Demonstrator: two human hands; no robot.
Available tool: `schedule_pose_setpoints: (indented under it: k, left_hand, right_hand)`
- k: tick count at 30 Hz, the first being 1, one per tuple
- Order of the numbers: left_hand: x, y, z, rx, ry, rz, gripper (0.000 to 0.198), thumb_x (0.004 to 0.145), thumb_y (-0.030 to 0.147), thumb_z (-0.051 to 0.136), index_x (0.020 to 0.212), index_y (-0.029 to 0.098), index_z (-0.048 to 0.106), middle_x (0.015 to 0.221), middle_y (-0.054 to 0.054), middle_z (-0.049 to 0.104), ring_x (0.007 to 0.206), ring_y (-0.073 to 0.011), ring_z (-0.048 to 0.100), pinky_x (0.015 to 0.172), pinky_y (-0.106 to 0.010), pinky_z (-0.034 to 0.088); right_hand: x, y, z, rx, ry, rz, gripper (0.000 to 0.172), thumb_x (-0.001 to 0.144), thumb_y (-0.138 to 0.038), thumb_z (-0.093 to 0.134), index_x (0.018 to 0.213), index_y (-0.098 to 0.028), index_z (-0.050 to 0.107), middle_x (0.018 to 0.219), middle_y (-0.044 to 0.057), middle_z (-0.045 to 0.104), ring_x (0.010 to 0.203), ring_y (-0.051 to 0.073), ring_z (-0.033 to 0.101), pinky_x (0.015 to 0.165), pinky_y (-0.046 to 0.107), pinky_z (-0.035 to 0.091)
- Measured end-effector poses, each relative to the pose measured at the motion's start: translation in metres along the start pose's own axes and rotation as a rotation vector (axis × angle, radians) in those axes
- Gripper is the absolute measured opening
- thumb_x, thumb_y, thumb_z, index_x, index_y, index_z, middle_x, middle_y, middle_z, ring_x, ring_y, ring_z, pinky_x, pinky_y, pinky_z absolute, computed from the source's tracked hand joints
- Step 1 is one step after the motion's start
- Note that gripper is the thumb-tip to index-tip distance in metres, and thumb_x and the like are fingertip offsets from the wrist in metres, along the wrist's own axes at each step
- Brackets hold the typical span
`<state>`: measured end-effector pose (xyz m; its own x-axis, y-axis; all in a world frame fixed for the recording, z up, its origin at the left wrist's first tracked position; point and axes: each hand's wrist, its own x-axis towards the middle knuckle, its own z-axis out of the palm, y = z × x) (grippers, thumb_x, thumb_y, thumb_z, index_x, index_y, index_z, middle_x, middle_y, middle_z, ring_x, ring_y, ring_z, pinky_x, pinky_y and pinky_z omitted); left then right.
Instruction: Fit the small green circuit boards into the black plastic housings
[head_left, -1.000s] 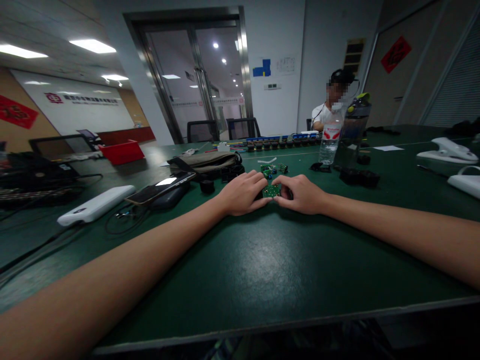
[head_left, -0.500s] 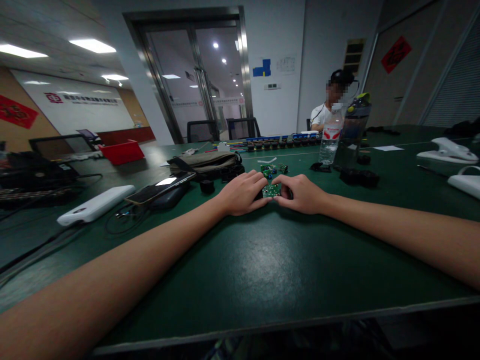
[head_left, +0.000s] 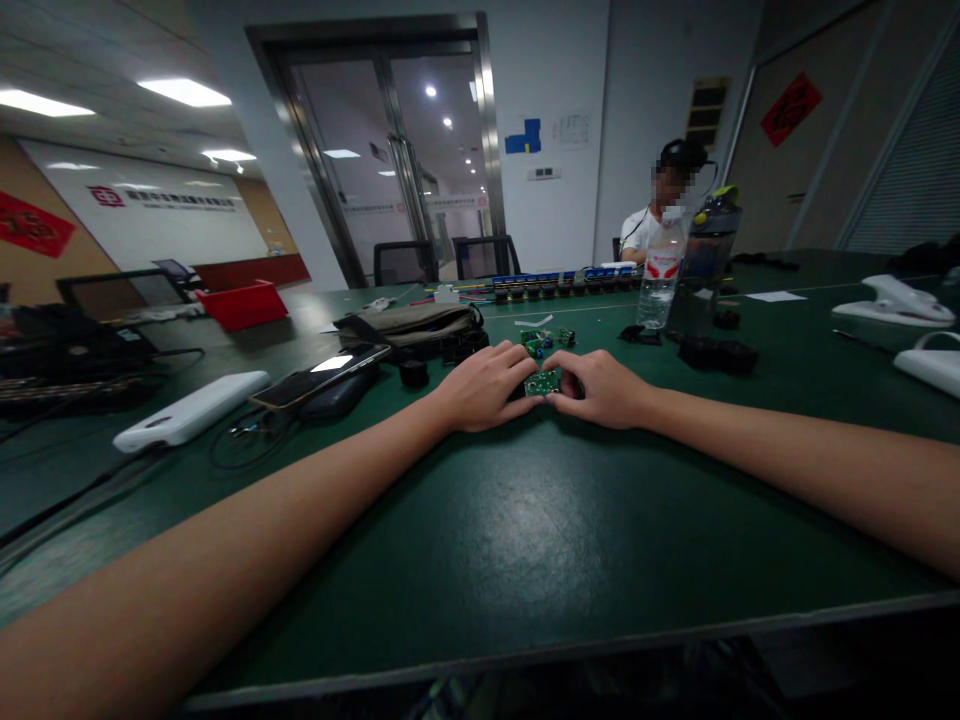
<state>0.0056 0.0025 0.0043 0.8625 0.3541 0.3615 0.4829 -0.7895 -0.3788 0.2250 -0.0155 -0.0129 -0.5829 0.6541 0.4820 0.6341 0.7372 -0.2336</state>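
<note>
A small green circuit board [head_left: 541, 383] with pale solder dots is held low over the dark green table [head_left: 525, 560]. My left hand [head_left: 491, 388] grips its left side between thumb and fingers. On the opposite edge, the curled fingers and thumb of my right hand [head_left: 604, 390] pinch it. Dark parts show beside the board, partly hidden by the fingers. Just beyond my hands lie more green circuit boards [head_left: 534, 340] with blue components, and a smaller green board piece [head_left: 567, 337].
Left of my arms are a phone [head_left: 322, 376], a white power bank [head_left: 191, 410] with cables and a grey-green bag [head_left: 420, 328]. To the right stand a water bottle [head_left: 658, 290] and a dark drinking bottle [head_left: 705, 265]. Across the table sits a person [head_left: 637, 232].
The circuit board between my fingers has tilted slightly, and its face catches the light differently. Both hands stay in almost the same place.
</note>
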Motion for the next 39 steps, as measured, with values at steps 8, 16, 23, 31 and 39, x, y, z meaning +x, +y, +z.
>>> schedule_pose_setpoints:
  k: [8,16,23,31,39]
  left_hand:
    - [0.0001,-0.0004,0.0013,0.016,0.012,0.023,0.041,0.099,0.047,0.038,0.104,0.012,0.059,0.100,-0.012,0.061,0.087,-0.0228,0.053,0.077,-0.035,0.046]
    - [-0.0003,-0.0006,0.0015,0.022,0.014,0.020,0.041,0.099,0.047,0.038,0.105,0.012,0.059,0.101,-0.012,0.061,0.089,-0.0230,0.054,0.079,-0.035,0.046]
    - [-0.0010,-0.0007,0.0016,0.006,0.014,0.010,0.040,0.099,0.047,0.040,0.108,0.013,0.058,0.103,-0.012,0.060,0.092,-0.0228,0.054,0.081,-0.035,0.046]
    - [-0.0012,-0.0012,0.0013,-0.035,0.022,0.010,0.040,0.098,0.047,0.041,0.109,0.013,0.059,0.105,-0.013,0.060,0.094,-0.0233,0.054,0.082,-0.036,0.048]
    - [-0.0014,-0.0006,0.0010,-0.042,0.009,-0.004,0.042,0.098,0.047,0.041,0.114,0.012,0.061,0.107,-0.014,0.060,0.094,-0.0233,0.054,0.083,-0.036,0.047]
  right_hand:
    - [0.0002,0.0014,0.0005,-0.016,-0.011,-0.009,0.027,0.083,-0.026,0.066,0.106,-0.014,0.061,0.066,-0.003,0.060,0.059,0.012,0.055,0.063,0.024,0.036]
    - [0.0004,0.0005,-0.0007,-0.006,-0.019,0.000,0.028,0.083,-0.026,0.066,0.108,-0.014,0.061,0.066,-0.003,0.060,0.059,0.013,0.055,0.063,0.025,0.037]
    - [-0.0001,-0.0004,-0.0009,-0.001,-0.015,0.007,0.028,0.082,-0.024,0.066,0.108,-0.015,0.059,0.066,-0.004,0.059,0.059,0.012,0.055,0.063,0.024,0.036]
    - [-0.0003,-0.0006,-0.0010,-0.003,-0.012,0.011,0.027,0.082,-0.025,0.065,0.107,-0.016,0.059,0.066,-0.004,0.059,0.059,0.012,0.054,0.062,0.024,0.036]
    - [-0.0002,0.0005,-0.0002,-0.008,-0.013,0.016,0.027,0.082,-0.026,0.065,0.106,-0.015,0.060,0.067,-0.003,0.060,0.059,0.012,0.054,0.062,0.024,0.035]
